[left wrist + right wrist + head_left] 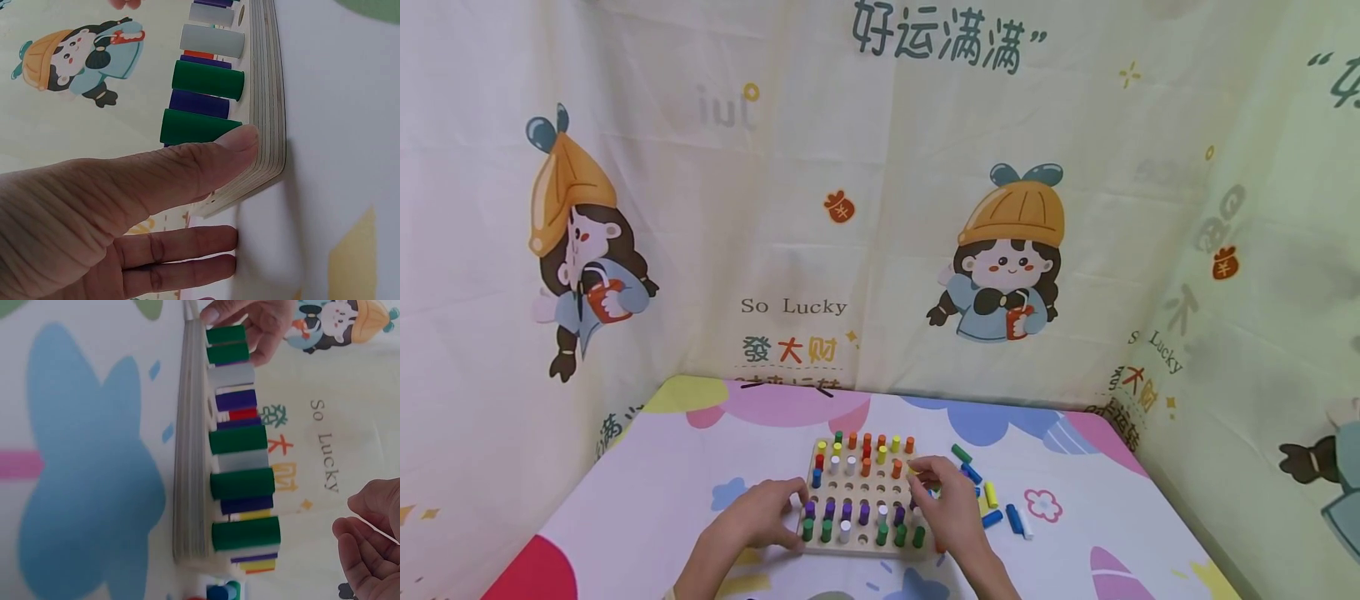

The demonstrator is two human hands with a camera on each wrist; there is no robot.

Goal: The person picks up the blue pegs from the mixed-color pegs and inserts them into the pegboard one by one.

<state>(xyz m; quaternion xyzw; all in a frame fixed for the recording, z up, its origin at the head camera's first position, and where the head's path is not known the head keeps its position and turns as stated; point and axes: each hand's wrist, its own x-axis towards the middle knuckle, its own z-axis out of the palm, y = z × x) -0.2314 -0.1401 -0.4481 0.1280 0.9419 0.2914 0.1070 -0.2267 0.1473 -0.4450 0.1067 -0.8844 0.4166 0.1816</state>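
A wooden pegboard (850, 550) is lying flat on the patterned tabletop (647, 492) in front of the person, its rows of round holes partly filled. The near row is holding green pegs (808, 531) and a white peg (845, 532); behind it, mostly purple pegs (830, 512) are standing. Orange, yellow, red and white pegs are filling much of the far end.

The left hand (765, 512) is bracing the board's left side, its thumb pressing the near corner and its other fingers extending loosely. The right hand (951, 502) is hovering over the right side, fingers bending beside a yellow peg (912, 471); whether they are gripping it, I cannot tell.

To the right, loose pegs in blue (992, 518), yellow, green and white are lying scattered.

Beyond the table, a cream backdrop (891, 250) is carrying printed writing: "好运满满" (938, 37) is running along the top, "So Lucky" (793, 307) is sitting above "發大财" (789, 349), and a faint "Jui" (728, 107) is showing reversed. "So Lucky" and "發大财" are repeating at right; the table edge is partly covering a lower line.
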